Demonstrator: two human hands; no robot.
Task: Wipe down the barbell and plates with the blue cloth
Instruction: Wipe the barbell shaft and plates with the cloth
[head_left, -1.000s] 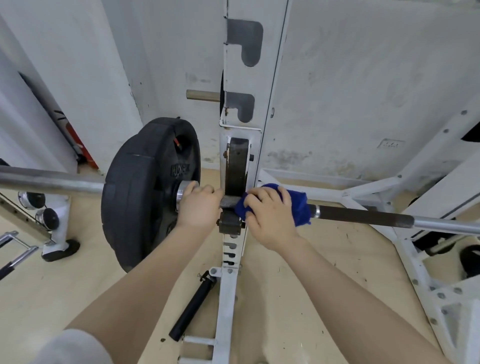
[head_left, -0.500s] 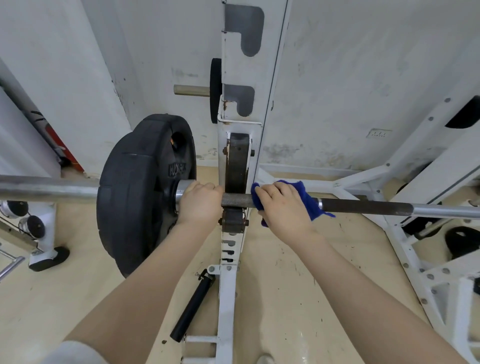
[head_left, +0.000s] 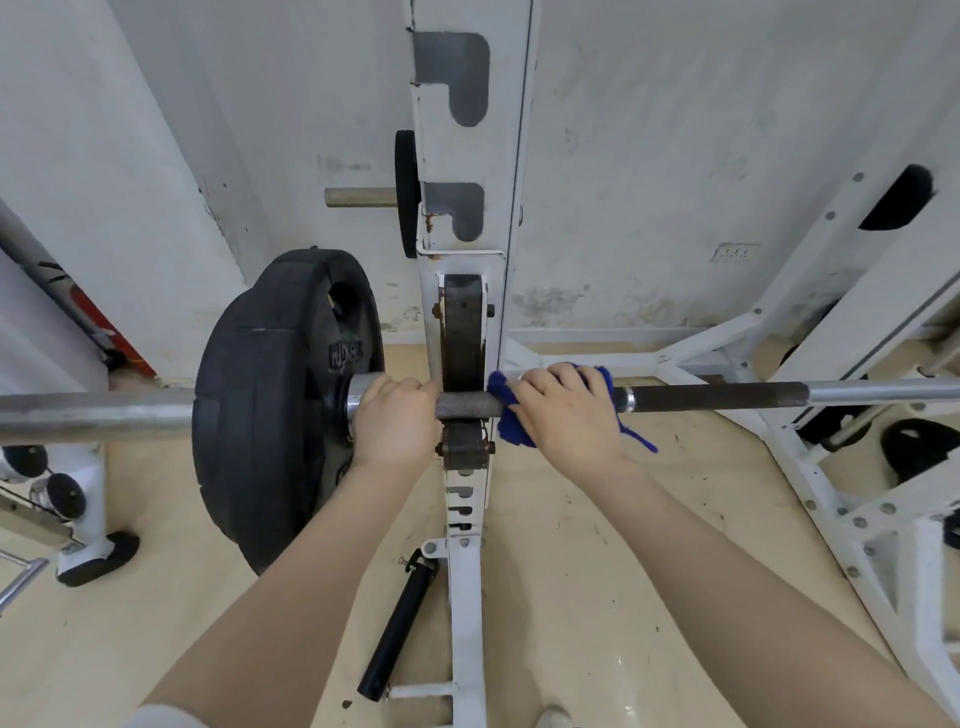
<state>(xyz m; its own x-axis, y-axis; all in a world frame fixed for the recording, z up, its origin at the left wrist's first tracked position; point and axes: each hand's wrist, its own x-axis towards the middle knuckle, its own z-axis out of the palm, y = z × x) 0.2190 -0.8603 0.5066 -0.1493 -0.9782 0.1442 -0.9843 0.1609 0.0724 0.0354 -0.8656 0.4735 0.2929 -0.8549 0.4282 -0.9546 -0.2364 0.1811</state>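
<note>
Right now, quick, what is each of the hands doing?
Left hand: closed around the barbell beside the plate.
Right hand: closed, holding the blue cloth around the barbell.

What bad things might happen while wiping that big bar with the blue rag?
1. The right hand grips the blue cloth round the barbell right beside the rack upright; sliding that way, fingers may get pinched.
2. A loose strand of cloth hangs below the bar and might snag on the rough knurled section.
3. The left hand holds the bar next to the heavy black plate; if the bar rolls, that hand may get squeezed.
</note>
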